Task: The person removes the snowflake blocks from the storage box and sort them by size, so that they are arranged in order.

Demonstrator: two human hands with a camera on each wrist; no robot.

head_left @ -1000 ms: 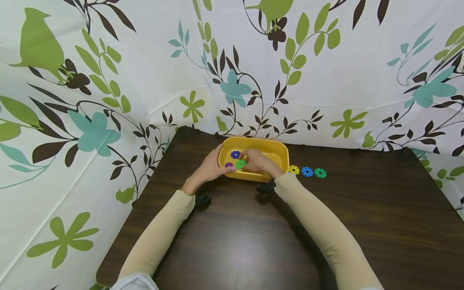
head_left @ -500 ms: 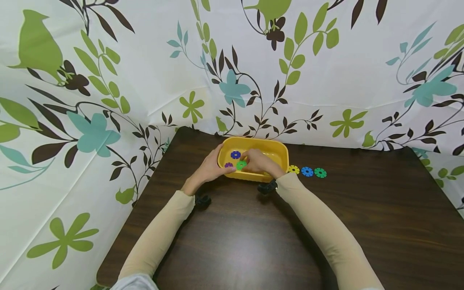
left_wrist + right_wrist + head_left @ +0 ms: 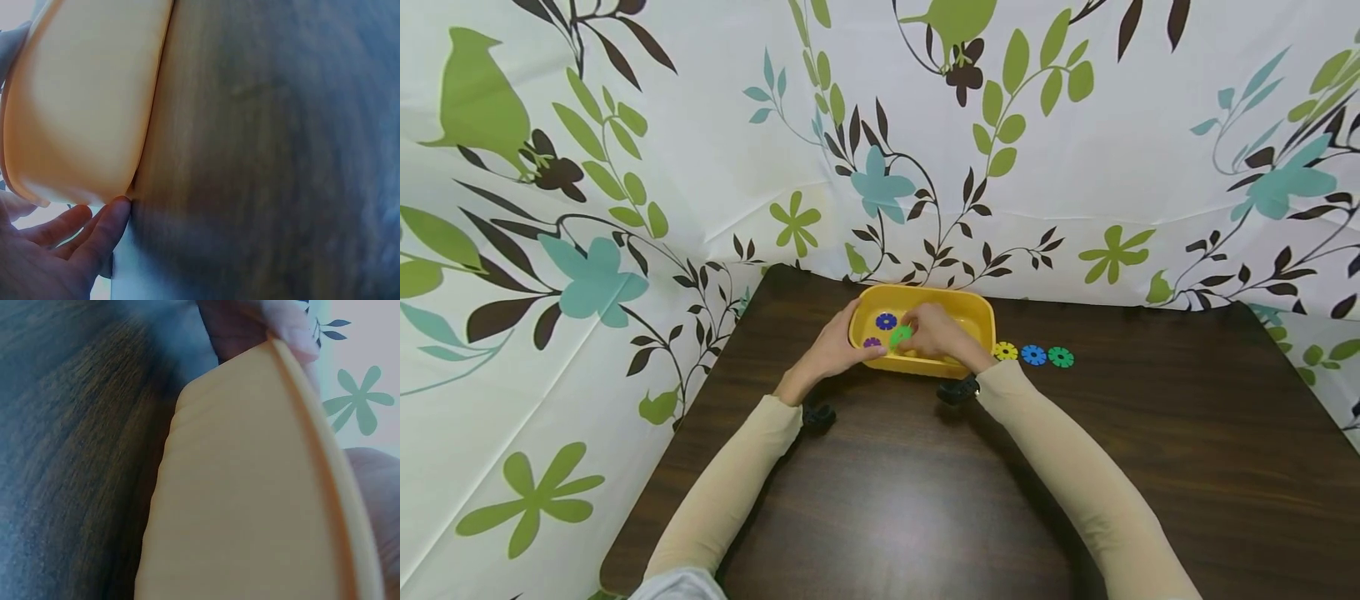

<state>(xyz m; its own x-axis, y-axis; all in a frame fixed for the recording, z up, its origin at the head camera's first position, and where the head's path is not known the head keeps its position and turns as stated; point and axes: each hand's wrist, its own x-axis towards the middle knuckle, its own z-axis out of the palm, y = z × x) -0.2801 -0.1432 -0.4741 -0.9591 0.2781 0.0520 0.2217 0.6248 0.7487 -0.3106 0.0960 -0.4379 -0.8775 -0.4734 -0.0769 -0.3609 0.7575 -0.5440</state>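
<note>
A yellow plastic tub [image 3: 976, 321] sits on the dark table with toothed flower discs inside. My left hand [image 3: 835, 346] grips its left end, thumb over the near rim and fingers along the outer wall, as the left wrist view also shows. Inside the tub my right hand [image 3: 938, 330] pinches a light green flower disc [image 3: 900, 334], which is tilted up. Left of it lie a dark blue disc [image 3: 886, 321] and a purple disc [image 3: 872, 342]. In the right wrist view the tub's wall [image 3: 231, 481] hides most of the right hand [image 3: 378, 494].
On the table right of the tub, a yellow disc [image 3: 1006, 351], a blue disc [image 3: 1033, 355] and a green disc [image 3: 1061, 357] lie in a row. The brown table [image 3: 880, 483] ends at a patterned white cloth [image 3: 715, 125] behind and to the left.
My right hand has shifted slightly to the right, and the light green disc has tilted up from lying flatter in the tub. My left hand keeps its hold on the tub's end.
</note>
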